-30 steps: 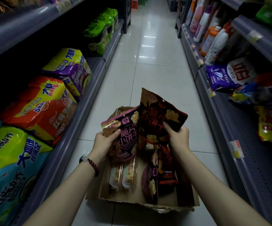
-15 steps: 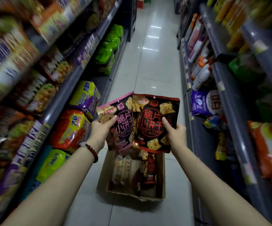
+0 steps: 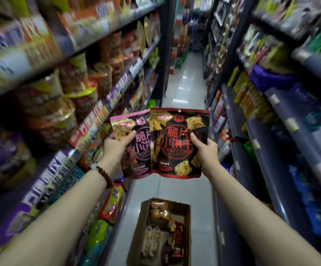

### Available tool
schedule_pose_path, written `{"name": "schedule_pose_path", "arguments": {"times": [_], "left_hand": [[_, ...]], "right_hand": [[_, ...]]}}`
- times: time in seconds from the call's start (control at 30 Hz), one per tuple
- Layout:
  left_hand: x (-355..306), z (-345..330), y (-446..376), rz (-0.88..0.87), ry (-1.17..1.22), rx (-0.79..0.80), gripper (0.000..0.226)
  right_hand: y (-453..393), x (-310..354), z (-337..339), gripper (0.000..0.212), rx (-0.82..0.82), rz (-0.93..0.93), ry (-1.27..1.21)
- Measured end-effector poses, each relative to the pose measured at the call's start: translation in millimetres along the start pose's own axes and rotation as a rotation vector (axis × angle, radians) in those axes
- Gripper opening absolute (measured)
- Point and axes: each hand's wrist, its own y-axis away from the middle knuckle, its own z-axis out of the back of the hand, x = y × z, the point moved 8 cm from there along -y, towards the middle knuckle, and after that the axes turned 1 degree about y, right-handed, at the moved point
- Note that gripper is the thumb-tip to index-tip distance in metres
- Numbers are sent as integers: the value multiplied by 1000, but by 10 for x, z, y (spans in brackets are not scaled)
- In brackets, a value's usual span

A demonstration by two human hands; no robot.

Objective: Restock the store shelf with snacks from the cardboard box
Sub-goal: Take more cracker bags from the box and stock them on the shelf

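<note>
Snack bags are up in the air above the cardboard box [image 3: 161, 231], which sits on the aisle floor straight below them with more packets inside. The left hand [image 3: 115, 148] pinches the pink-edged bag [image 3: 134, 148] at its left edge, thumb on the front and the other fingers hidden behind it. The right hand [image 3: 204, 150] grips the red-edged bag [image 3: 177, 143] the same way at its right edge. The red-edged bag overlaps the front of the pink one where they meet above the box.

Neither bag is on a shelf yet, so I'd say this is the carrying step, with the placing to come. The shelves [image 3: 90, 120] left of the box are blurred, and I can't make out where matching bags belong. Doing it well looks like finding the right row first, then shelving one bag at a time with its front facing out and upright. Pinching near an edge is sensible, as the crackers inside would likely break under a hard squeeze across the middle
</note>
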Motion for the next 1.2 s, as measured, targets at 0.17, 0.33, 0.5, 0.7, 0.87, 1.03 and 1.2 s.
{"name": "schedule_pose_path", "arguments": {"times": [0.17, 0.33, 0.5, 0.7, 0.87, 1.03, 1.2], "left_hand": [[-1000, 49, 255, -145, 57, -30, 26], [-1648, 230, 695, -271, 88, -128, 17], [-1911, 574, 1237, -365, 84, -283, 22], [-2017, 1081, 1989, -453, 129, -483, 37], [-2120, 1597, 2690, -492, 85, -642, 22], [-2317, 2157, 3478, -564, -7, -817, 16], [-2545, 2628, 4410, -642, -88, -940, 8]], "right_hand": [[90, 866, -338, 8, 91, 84, -43], [142, 1366, -582, 26, 247, 112, -115], [329, 1735, -917, 20, 447, 160, -97], [768, 1921, -1446, 19, 682, 188, -98], [1374, 1948, -2003, 15, 869, 172, -109], [2123, 2008, -2527, 17, 1044, 159, -145], [3047, 2113, -2995, 17, 1224, 163, -200]]}}
